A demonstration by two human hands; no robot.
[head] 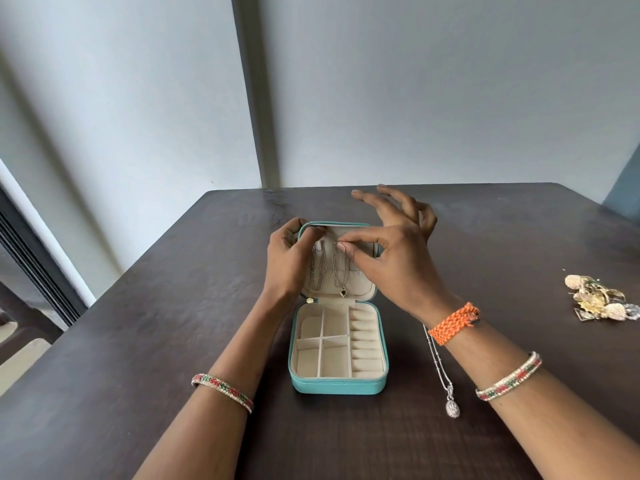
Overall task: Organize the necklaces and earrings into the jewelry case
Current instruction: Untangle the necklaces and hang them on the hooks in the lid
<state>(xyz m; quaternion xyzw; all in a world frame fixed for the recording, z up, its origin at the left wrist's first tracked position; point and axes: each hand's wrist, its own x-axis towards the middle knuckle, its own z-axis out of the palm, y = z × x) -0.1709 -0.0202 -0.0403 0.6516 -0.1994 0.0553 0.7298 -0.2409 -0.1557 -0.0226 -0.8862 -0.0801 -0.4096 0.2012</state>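
Head view: left hand (285, 259) curled round upper left edge of raised lid of teal jewelry case (337, 384), fingers gripping rim. Right hand (398, 258) reaches across lid — thumb and forefinger pinch top of pendant necklace (340, 271) hanging against lid lining, other fingers spread wide. Second chain (317, 270) hangs beside it. Another silver necklace (446, 386) lies on dark table (138, 341) right of case; earring pile (601, 303) well apart at right edge. Pale wall (415, 81) behind.

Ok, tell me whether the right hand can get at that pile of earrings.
Probably yes, once freed. The right hand now pinches a necklace in the case lid; the earrings lie on its side on the table, nothing between.
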